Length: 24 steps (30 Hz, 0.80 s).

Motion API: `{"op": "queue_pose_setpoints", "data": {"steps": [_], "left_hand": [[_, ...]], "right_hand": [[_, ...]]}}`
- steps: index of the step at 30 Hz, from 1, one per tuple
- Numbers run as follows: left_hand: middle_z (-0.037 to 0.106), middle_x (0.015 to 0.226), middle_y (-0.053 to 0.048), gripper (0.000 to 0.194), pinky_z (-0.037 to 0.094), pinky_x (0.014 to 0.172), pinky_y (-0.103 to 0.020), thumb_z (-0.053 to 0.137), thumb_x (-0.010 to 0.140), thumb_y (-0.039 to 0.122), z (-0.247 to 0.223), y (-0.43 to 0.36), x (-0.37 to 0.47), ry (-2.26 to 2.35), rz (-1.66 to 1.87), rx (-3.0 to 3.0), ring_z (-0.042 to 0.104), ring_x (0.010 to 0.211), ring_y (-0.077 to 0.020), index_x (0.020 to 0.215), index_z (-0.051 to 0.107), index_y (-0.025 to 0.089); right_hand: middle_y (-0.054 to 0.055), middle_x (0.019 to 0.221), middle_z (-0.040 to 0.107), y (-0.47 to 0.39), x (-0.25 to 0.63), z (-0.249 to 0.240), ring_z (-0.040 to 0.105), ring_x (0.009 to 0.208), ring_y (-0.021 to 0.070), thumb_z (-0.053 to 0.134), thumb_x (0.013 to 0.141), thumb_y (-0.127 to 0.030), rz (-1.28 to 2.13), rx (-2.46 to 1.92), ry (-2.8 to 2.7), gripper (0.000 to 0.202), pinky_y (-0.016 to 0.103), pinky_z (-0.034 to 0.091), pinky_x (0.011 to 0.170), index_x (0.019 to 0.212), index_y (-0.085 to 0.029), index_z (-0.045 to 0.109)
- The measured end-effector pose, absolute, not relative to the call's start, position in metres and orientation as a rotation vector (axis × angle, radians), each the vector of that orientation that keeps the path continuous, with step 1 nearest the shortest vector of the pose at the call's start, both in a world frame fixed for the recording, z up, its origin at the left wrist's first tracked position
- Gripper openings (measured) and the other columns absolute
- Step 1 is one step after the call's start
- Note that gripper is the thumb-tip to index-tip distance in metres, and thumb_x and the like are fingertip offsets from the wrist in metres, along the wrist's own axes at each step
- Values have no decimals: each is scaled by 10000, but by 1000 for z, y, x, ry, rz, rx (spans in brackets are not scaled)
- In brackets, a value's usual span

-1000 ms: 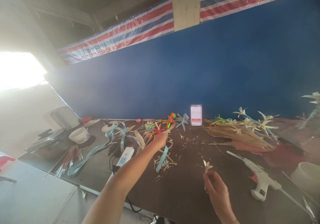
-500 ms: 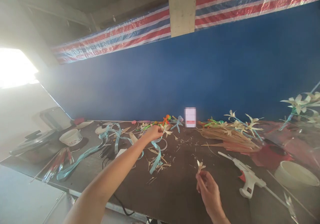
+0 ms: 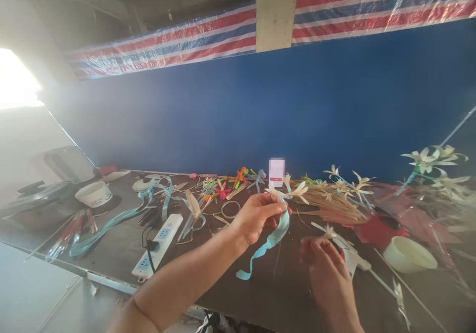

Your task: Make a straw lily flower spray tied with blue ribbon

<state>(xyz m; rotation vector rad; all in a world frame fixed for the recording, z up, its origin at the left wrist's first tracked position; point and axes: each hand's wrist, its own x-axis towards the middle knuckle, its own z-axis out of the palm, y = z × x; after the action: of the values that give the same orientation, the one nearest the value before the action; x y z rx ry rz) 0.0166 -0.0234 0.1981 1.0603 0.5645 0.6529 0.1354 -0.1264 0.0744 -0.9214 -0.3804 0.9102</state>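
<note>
My left hand [image 3: 262, 216] is closed on the stem of a pale flower [image 3: 293, 192] with several narrow petals. A light blue ribbon [image 3: 275, 236] hangs from the stem below my fingers and curls at its end. To the right and nearer to me, my right hand [image 3: 329, 263] has its fingers pinched together around a small pale flower [image 3: 328, 233], partly blurred. Behind that hand lies a white glue gun [image 3: 349, 253], partly covered by it.
A white power strip [image 3: 158, 246] lies left of centre. Farther left are a cup [image 3: 92, 194], a lidded pot [image 3: 35, 206] and blue ribbon [image 3: 107, 231]. Colourful pipe-cleaner shapes [image 3: 223, 190] lie at the back; a pale bowl [image 3: 409, 254] and dried strips [image 3: 330, 206] at right.
My left hand has come back from the rear of the table, lifting the flower and blue ribbon. My right hand has shifted right with its small flower. The power strip is now uncovered.
</note>
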Motion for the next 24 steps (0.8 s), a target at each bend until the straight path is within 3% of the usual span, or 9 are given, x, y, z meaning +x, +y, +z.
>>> {"op": "queue_pose_setpoints", "data": {"steps": [6,13,20,24], "left_hand": [[611,621,-11,159,374,443,-170,661,596,219,166,-32,33,549,687,870,515,488,-73,654,538,136],[614,670,-9,170,412,463,-177,653,609,231,178,-39,26,533,848,721,591,574,-116,696,539,140],[618,709,-4,152,443,559,-215,612,657,250,156,-11,15,651,1416,956,595,589,-116,765,545,165],[620,708,-29,127,454,581,-244,600,657,260,121,5,1,832,1375,1314,587,618,-141,724,567,157]], "right_hand": [[41,900,630,-135,143,96,559,841,199,630,659,-280,1076,-880,-493,122,280,438,641,741,-215,568],[70,946,613,-135,116,79,539,901,234,632,670,-258,1266,-664,-551,134,363,398,740,785,-215,577],[51,874,613,-163,65,63,576,685,185,641,650,-315,1503,-481,-477,168,340,385,679,727,-216,529],[24,766,592,-182,79,65,502,494,108,630,653,-315,1467,-448,-413,161,284,370,549,715,-220,516]]}}
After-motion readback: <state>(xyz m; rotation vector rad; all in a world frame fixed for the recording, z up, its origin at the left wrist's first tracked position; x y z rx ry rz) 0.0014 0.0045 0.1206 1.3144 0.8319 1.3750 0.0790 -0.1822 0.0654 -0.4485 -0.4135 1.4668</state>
